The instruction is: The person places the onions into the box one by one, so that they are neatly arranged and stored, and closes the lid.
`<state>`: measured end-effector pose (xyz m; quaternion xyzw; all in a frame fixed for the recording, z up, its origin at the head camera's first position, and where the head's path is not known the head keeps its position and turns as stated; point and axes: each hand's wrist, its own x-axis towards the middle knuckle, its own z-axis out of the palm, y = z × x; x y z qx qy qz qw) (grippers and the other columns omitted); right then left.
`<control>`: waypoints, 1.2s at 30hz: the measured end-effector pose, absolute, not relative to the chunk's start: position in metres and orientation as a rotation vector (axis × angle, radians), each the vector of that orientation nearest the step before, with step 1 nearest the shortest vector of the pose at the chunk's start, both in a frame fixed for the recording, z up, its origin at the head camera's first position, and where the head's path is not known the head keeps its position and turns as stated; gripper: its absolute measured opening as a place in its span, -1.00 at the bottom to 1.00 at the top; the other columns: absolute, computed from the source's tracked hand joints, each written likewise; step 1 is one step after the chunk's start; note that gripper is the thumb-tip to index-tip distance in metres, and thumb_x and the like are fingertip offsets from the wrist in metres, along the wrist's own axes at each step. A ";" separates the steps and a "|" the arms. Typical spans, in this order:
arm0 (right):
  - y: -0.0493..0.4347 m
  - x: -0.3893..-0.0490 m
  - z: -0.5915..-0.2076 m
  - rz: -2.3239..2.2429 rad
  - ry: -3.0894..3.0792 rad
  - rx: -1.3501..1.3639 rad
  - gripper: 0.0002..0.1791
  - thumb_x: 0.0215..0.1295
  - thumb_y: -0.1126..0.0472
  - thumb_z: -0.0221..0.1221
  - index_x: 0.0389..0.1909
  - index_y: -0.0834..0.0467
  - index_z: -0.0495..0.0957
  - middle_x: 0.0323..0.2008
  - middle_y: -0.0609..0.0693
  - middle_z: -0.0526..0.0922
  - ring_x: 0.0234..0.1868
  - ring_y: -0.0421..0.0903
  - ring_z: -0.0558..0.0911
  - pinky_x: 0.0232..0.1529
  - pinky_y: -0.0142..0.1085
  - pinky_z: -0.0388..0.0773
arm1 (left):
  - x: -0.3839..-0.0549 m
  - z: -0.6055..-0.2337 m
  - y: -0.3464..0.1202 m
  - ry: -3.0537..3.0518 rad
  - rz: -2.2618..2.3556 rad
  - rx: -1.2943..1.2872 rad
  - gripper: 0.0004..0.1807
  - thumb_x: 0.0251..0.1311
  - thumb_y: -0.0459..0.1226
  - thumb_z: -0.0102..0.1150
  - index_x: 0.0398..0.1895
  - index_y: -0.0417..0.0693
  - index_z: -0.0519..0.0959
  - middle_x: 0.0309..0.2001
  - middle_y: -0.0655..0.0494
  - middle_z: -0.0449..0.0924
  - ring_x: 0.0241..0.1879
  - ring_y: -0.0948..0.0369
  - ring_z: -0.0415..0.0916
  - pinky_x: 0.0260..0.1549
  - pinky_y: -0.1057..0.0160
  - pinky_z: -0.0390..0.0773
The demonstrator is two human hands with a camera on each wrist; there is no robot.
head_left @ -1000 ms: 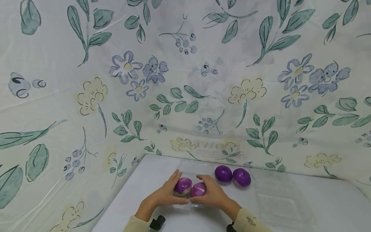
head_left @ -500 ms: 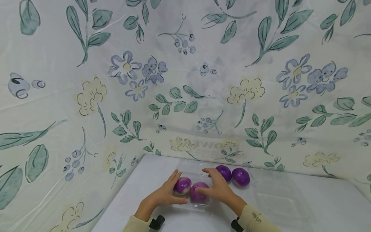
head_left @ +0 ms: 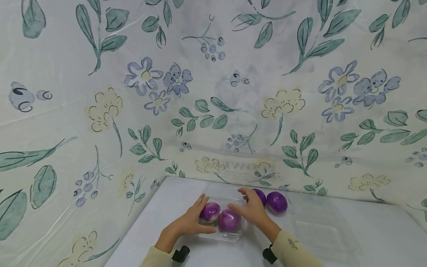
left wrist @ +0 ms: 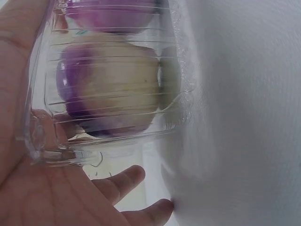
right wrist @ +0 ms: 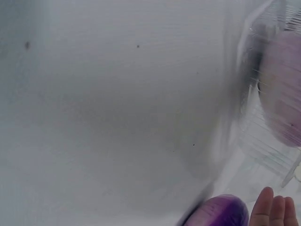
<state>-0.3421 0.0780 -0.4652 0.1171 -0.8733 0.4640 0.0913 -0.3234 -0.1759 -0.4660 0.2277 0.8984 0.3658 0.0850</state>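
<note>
A clear plastic box (head_left: 230, 237) lies on the white table with two purple onions inside: a purple-and-white onion (head_left: 210, 212) at the left and a paler onion (head_left: 229, 221) at the right. My left hand (head_left: 186, 222) rests against the box's left end, thumb at the front and fingers extended toward the back. In the left wrist view, the ribbed box (left wrist: 113, 141) sits against the palm. My right hand (head_left: 253, 209) hovers at the box's right side, fingers loosely spread and holding nothing. Its fingers (right wrist: 277, 209) look straight in the right wrist view.
Behind the right hand, partly hidden, is a dark purple onion (head_left: 260, 198). Another dark onion (head_left: 277, 202) sits beside it. Farther right lies a second clear plastic container (head_left: 327, 230). Floral fabric (head_left: 213, 92) hangs along the table's back edge.
My right hand has let go of the paler onion in the box and moved right and slightly back. The left hand stays at the box's left end.
</note>
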 end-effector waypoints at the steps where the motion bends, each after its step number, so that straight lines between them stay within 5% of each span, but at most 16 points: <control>1: 0.078 -0.343 -0.465 1.386 -2.604 0.321 -0.23 0.03 -0.09 0.47 0.21 0.20 0.47 0.16 0.19 0.54 0.13 0.12 0.55 0.14 0.04 0.55 | -0.323 -0.465 -0.176 2.683 1.084 0.680 0.27 -0.06 0.09 0.49 0.56 -0.26 -0.07 0.57 -0.31 -0.30 0.51 -0.35 -0.16 0.35 -0.40 0.08; 26: 0.070 -0.338 -0.477 1.478 -2.555 0.043 -0.33 0.19 0.02 0.36 0.16 0.41 0.47 -0.08 0.22 0.63 -0.08 0.03 0.65 -0.03 -0.10 0.64 | -0.323 -0.461 -0.187 2.677 1.024 0.662 0.28 -0.06 0.09 0.50 0.55 -0.29 -0.08 0.57 -0.32 -0.29 0.50 -0.36 -0.17 0.35 -0.41 0.06; 36: 0.064 -0.337 -0.481 1.823 -2.500 -0.103 -0.28 0.36 0.04 0.21 0.30 0.50 0.31 -0.25 0.13 0.67 -0.45 -0.18 0.55 -0.50 -0.32 0.58 | -0.322 -0.461 -0.188 2.668 1.029 0.652 0.28 -0.05 0.09 0.49 0.56 -0.24 -0.09 0.58 -0.30 -0.32 0.51 -0.35 -0.17 0.34 -0.41 0.08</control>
